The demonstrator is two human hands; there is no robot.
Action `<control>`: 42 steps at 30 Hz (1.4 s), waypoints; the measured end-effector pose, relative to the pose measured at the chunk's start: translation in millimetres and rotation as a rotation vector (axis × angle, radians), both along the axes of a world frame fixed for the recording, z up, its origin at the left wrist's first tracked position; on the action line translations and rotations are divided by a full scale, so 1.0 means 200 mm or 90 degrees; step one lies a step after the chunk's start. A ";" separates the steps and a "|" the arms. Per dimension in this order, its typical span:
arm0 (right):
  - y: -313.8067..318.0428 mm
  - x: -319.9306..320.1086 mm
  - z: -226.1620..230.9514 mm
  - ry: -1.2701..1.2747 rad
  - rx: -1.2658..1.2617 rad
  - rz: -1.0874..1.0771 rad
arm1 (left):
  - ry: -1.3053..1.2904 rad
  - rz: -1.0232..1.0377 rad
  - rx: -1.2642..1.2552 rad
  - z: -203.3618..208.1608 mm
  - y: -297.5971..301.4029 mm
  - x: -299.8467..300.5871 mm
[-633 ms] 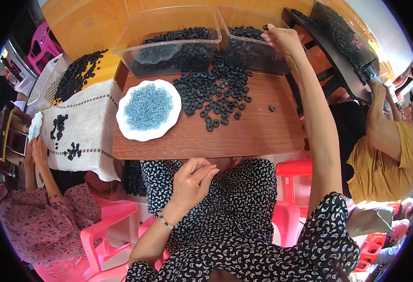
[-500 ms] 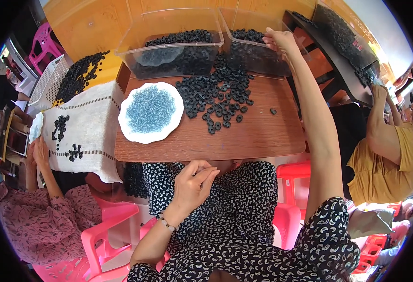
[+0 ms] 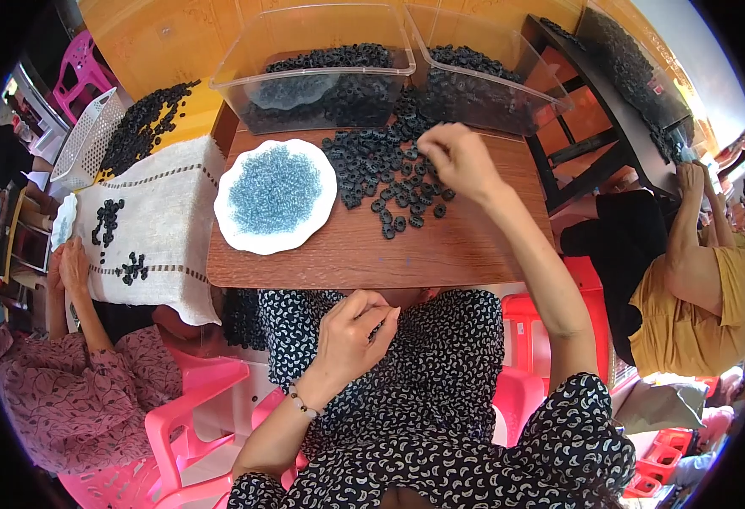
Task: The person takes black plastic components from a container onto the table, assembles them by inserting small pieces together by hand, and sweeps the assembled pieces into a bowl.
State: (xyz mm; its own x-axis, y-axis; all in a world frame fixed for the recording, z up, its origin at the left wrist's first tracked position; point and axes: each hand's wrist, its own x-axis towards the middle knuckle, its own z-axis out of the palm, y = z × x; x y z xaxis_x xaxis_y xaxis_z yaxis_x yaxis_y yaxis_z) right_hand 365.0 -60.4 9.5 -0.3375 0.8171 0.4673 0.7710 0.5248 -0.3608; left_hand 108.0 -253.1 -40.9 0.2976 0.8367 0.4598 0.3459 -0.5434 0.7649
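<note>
My left hand (image 3: 354, 335), a bracelet at its wrist, is just off the table's front edge above my lap. Its thumb and fingertips are pinched; whatever is between them is too small to make out. Over the right side of a heap of small black perforated plastic pieces (image 3: 372, 161) hovers my right hand (image 3: 459, 159), fingers curled and closed, hiding part of the heap. I cannot tell what, if anything, it holds. Left of the heap stands a white scalloped plate (image 3: 230, 236) full of tiny translucent blue beads (image 3: 275, 188).
Two clear plastic bins (image 3: 313, 85), (image 3: 500, 76) with black pieces stand at the back of the brown table (image 3: 330, 267). To the left, a person sits by a cloth-covered table (image 3: 165, 220) and a white basket (image 3: 91, 144). Another person in yellow (image 3: 695, 288) works at right.
My right hand has come back from the right-hand bin, down and left to the heap. The single black piece at the table's right no longer shows. My left hand stays nearly still.
</note>
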 end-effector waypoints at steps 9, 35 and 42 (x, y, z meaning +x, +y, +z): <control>0.00 -0.12 -0.05 -0.112 -0.116 -0.041 | 0.011 0.020 0.053 -0.01 0.03 -0.03; -0.11 -0.25 -0.01 0.093 -0.133 -0.043 | -0.069 0.046 -0.050 -0.02 0.02 -0.08; -0.50 -0.41 0.10 0.283 -0.325 0.109 | -0.479 -0.080 -0.430 0.00 0.06 -0.09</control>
